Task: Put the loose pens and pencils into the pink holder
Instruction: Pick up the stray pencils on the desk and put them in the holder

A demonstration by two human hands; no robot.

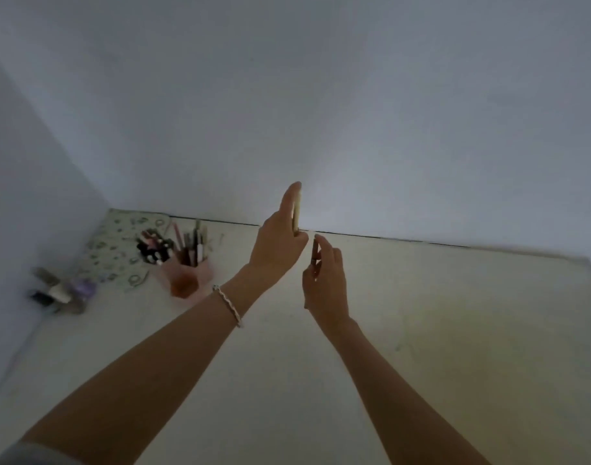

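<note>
The pink holder [184, 276] stands on the pale desk at the left, with several pens and pencils upright in it. My left hand [276, 247], a bracelet on its wrist, is raised to the right of the holder and grips a thin yellowish pencil [297, 213] that points up along the fingers. My right hand [326, 285] is close beside it, slightly lower, with its fingers closed on a short dark reddish pen [315, 251]. The two hands are apart, not touching. The picture is dim and blurred.
A patterned pouch or notebook [114, 250] lies in the back left corner behind the holder. A blurred cluster of small bottles [60, 290] sits at the far left. Walls close the desk [421, 330] at the back and left.
</note>
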